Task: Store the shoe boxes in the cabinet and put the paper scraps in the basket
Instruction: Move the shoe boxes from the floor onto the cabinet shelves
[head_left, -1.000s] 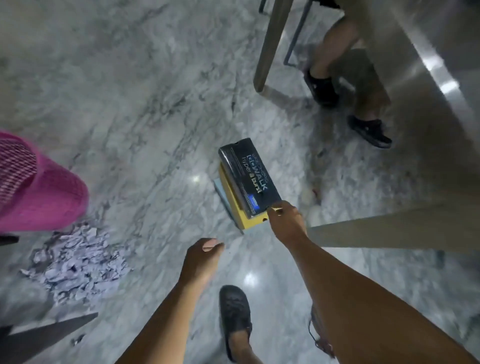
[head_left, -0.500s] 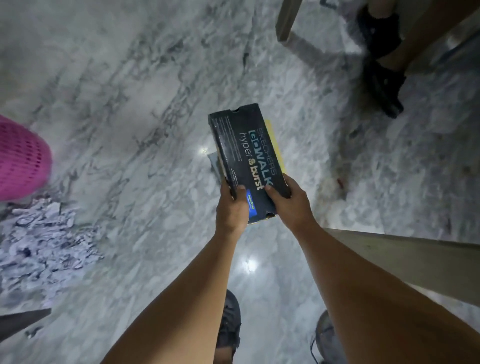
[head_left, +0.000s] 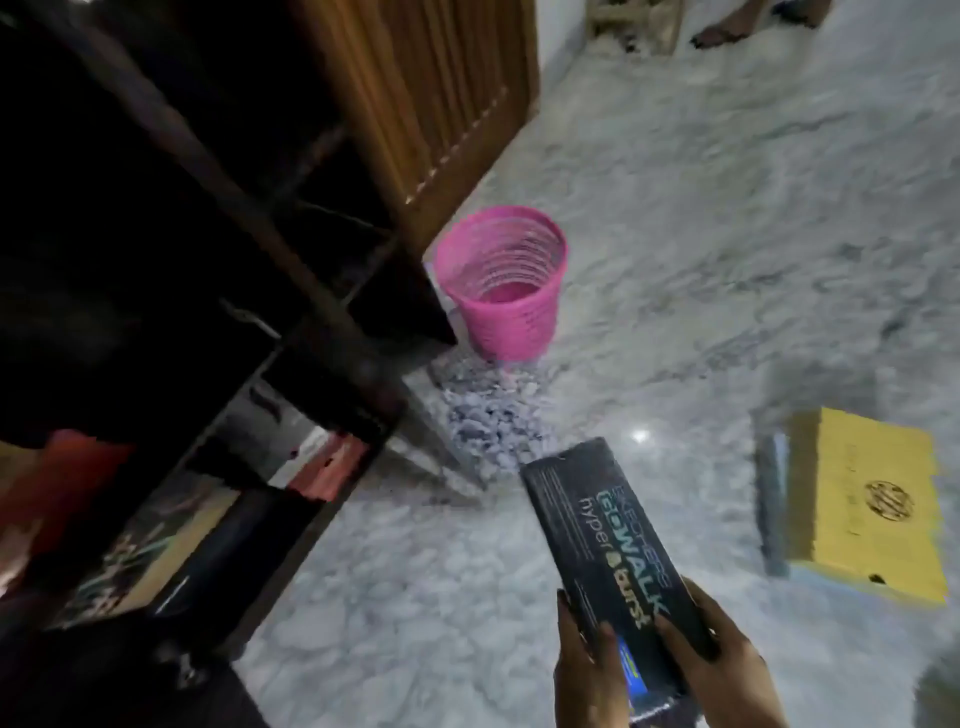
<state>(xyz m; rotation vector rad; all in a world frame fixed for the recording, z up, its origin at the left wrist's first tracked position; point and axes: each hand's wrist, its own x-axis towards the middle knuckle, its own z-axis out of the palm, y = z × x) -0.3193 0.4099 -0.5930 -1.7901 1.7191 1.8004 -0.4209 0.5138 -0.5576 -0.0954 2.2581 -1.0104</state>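
Both hands, left (head_left: 589, 670) and right (head_left: 727, 670), grip one black shoe box (head_left: 608, 545); one yellow box (head_left: 872, 509), one pink basket (head_left: 501, 286), one scrap pile (head_left: 483, 410) lie on the floor.

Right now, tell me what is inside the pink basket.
The pink basket stands upright and shows only its own ribbed walls and pink bottom; no scraps inside. The paper scraps lie piled on the floor against its base.

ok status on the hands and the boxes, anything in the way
Both hands, left hand and right hand, grip black shoe box. Yellow shoe box on floor. Paper scraps piled beside dark cabinet, pink basket empty.
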